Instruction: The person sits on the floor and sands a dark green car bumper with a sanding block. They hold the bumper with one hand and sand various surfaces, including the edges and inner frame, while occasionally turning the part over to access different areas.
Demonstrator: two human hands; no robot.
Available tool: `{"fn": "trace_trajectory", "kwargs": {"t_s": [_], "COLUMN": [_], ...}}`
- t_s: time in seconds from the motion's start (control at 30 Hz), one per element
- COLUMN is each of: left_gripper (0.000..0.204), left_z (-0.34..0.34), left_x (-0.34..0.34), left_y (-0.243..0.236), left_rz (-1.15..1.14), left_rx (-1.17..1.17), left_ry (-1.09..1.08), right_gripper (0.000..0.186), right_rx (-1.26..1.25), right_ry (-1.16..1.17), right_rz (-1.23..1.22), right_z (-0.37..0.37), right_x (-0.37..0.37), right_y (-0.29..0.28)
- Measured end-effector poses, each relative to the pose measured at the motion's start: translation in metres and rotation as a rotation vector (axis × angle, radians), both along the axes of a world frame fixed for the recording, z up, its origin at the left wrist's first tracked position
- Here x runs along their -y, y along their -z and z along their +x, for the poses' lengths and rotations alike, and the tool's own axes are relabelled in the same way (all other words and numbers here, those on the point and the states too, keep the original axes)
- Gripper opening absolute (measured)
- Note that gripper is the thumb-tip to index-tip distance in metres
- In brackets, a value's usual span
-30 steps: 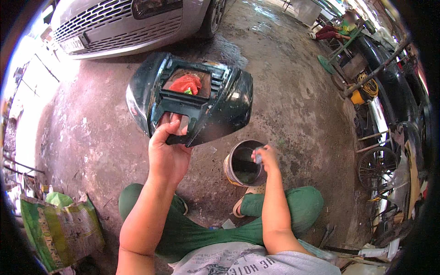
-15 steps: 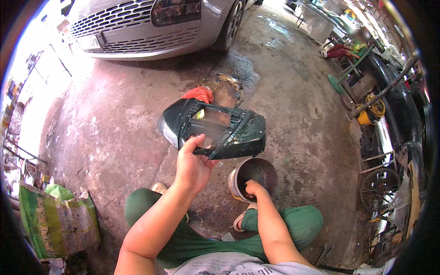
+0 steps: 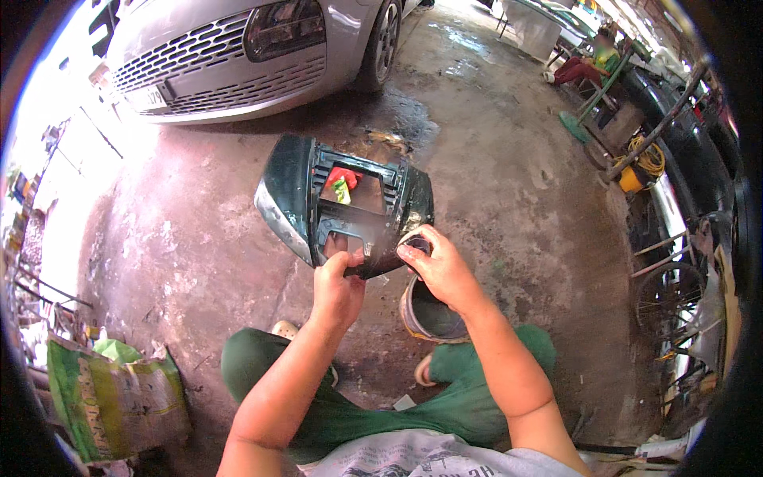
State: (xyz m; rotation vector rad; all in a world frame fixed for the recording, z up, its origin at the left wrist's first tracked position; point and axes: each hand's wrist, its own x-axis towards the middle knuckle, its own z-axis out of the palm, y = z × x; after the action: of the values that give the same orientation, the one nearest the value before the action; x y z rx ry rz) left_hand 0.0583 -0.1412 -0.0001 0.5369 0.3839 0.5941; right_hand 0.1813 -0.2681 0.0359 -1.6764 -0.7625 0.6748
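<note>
Above a stained brown concrete workshop floor (image 3: pixel 199 262), the left hand (image 3: pixel 338 290) grips a glossy dark-green plastic shell (image 3: pixel 346 220) by its near edge, while the right hand's (image 3: pixel 441 266) fingers pinch a small dark pad (image 3: pixel 419 244) at its right end. Its open frame faces up, long axis left to right.

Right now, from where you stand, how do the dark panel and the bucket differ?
The dark panel is held up in the left hand, while the bucket stands on the floor. The dark panel is angular with winged sides; the bucket is round. The dark panel has windows cut right through it, whereas the bucket opens at its top. Both have openings.
</note>
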Motion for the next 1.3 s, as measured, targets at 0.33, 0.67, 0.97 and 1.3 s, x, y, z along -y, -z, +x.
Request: {"fn": "trace_trajectory", "kwargs": {"t_s": [0.33,0.67,0.97,1.3], "left_gripper": [0.077,0.077,0.049,0.015], "left_z": [-0.010,-0.003,0.006,0.015], "left_x": [0.002,0.005,0.007,0.000], "left_y": [-0.013,-0.002,-0.008,-0.017], "left_rz": [0.095,0.298,0.072,-0.141], "left_rx": [0.032,-0.031,0.111,0.054], "left_ry": [0.024,-0.036,-0.046,-0.076], "right_gripper": [0.019,0.020,0.015,0.012], "right_rx": [0.368,0.385,0.560,0.764], "right_ry": [0.216,0.247,0.316,0.180], "right_rz": [0.041,0.095,0.197,0.187], "right_z": [0.010,-0.009,-0.021,-0.016], "right_x": [-0.019,-0.011,-0.013,-0.017], "right_y": [0.023,0.011,0.013,0.001]}}
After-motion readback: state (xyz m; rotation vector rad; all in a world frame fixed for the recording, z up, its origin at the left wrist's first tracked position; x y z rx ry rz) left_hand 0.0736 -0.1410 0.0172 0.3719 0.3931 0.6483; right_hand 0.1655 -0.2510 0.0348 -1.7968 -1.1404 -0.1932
